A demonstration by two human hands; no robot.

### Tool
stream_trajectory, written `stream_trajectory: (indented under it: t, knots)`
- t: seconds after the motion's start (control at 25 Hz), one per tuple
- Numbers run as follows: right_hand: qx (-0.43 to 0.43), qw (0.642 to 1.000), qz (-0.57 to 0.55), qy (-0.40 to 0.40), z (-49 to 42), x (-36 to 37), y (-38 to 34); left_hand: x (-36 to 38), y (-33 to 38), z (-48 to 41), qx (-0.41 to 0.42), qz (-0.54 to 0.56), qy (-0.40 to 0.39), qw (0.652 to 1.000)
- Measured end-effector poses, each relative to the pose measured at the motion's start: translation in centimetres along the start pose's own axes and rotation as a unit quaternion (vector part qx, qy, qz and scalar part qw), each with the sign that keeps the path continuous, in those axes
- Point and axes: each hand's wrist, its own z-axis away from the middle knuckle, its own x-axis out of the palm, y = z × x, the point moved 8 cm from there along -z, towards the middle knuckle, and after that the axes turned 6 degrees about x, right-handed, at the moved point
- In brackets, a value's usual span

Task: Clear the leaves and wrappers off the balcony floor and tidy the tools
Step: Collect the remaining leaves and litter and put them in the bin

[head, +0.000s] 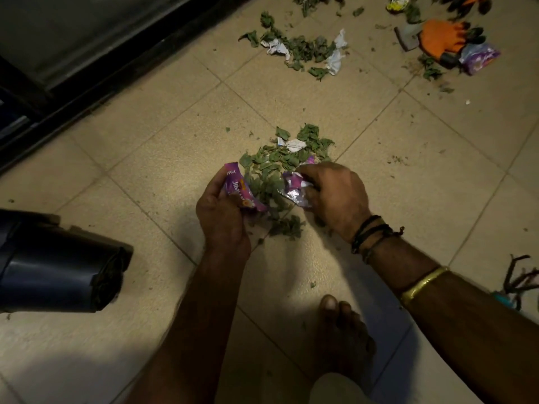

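Crouched over the beige tiled floor (163,158), left hand (221,211) clamped on a crumpled purple snack wrapper (242,189), right hand (335,196) clamped on a purple foil-lined wrapper (293,188), both at the 6 o'clock edge of the near heap of green leaf scraps (280,161). Risk of loose scraps spilling from so shallow a pinch and scattering across the tiles. Second leaf pile (303,49), orange work gloves (443,39) up at 1 o'clock, untouched; dark rolled bin bag (58,275) at 8 o'clock.

Three purple wrappers (243,191) show, two in hand at 6 o'clock, one at 2; three white scraps (295,144); two orange gloves (442,37).
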Motion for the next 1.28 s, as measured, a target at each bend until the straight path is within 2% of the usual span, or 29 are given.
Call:
stream_trajectory:
  t: [0.12, 0.24, 0.36, 0.44, 0.52, 0.6, 0.64, 0.68, 0.76, 0.8, 0.88, 0.96, 1.04, 1.12, 1.28]
  knots:
    - [0.037, 0.990, -0.120, 0.071, 0.6, -3.1, 0.8, 0.4, -1.0, 0.8, 0.008, -0.021, -0.004, 1.000]
    - [0.046, 0.966, -0.238, 0.088, 2.1, -3.6, -1.8, 2.9, -1.6, 2.3, 0.005, -0.040, -0.072, 0.997]
    - [0.023, 0.962, -0.241, 0.127, 2.8, -2.5, -3.8, 5.0, -2.0, 4.1, -0.057, 0.036, -0.120, 0.990]
    - [-0.007, 0.967, -0.211, 0.144, 3.0, -2.2, -4.5, 4.8, -1.9, 4.2, -0.033, 0.017, -0.132, 0.991]
    - [-0.024, 0.966, -0.250, 0.058, 2.4, -1.3, -4.4, 3.8, -1.2, 3.5, 0.029, -0.055, -0.108, 0.992]
    - [0.030, 0.914, -0.399, -0.059, 1.8, -0.7, -2.4, 3.2, -0.7, 2.2, 0.039, -0.062, -0.080, 0.994]
    - [0.057, 0.892, -0.445, -0.058, 1.8, -1.1, -0.7, 2.7, -0.3, 1.4, 0.032, -0.059, -0.064, 0.996]
    - [0.083, 0.893, -0.442, -0.017, 2.0, -1.7, 1.5, 2.2, 0.1, 0.6, 0.025, -0.055, -0.048, 0.997]
    - [0.129, 0.924, -0.346, 0.097, 3.5, -2.3, 5.8, 1.1, 0.9, -1.0, 0.015, -0.033, -0.025, 0.999]
    - [0.150, 0.935, -0.300, 0.118, 4.7, -1.6, 7.1, 0.5, 1.1, -1.6, 0.010, -0.019, -0.019, 1.000]
    - [0.178, 0.953, -0.242, 0.042, 6.4, 2.2, 7.2, -0.5, 1.4, -2.0, 0.001, -0.003, -0.009, 1.000]
    - [0.127, 0.985, -0.109, -0.047, 6.5, 6.1, 5.3, -1.2, 1.5, -2.0, -0.012, 0.001, -0.012, 1.000]
    - [0.055, 0.997, 0.008, -0.054, 4.4, 7.3, 3.1, -1.7, 1.8, -2.1, -0.018, 0.004, -0.018, 1.000]
    - [0.030, 0.999, 0.023, -0.025, 1.2, 6.8, 2.2, -2.2, 2.1, -2.3, -0.020, 0.001, -0.008, 1.000]
    - [-0.022, 0.998, -0.049, -0.023, -4.1, 5.7, 1.7, -2.8, 2.6, -2.4, -0.025, 0.011, 0.005, 1.000]
